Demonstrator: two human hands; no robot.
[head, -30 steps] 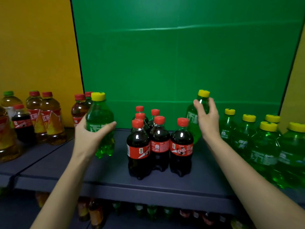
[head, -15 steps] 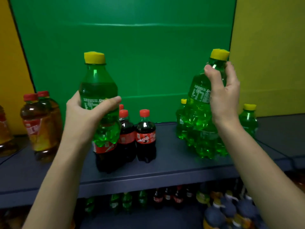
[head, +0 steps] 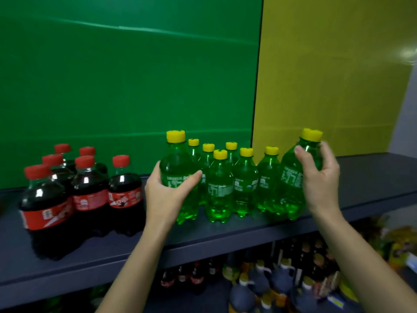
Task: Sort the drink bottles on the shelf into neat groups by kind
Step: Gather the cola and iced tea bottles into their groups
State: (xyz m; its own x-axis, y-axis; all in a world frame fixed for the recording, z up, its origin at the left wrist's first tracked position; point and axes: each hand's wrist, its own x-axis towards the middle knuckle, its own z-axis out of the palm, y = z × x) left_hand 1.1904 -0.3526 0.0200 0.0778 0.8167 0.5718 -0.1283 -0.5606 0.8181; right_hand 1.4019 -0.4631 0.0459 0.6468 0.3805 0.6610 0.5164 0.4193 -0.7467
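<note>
A: Both green bottles?
B: Left hand (head: 168, 195) wraps left green bottle (head: 178, 177); right hand (head: 320, 177) grips right green bottle (head: 293, 177), flanking the green group on the shelf (head: 225, 236).
A: Handling?
B: Full, probably heavyish, smooth plastic; hold mid-body. Bases possibly touching shelf.

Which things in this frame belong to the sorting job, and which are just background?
Job: left hand gripping a green bottle; right hand gripping another green bottle; green group; cola group; shelf.

Background: lower-shelf bottles; green panel; yellow panel.
</note>
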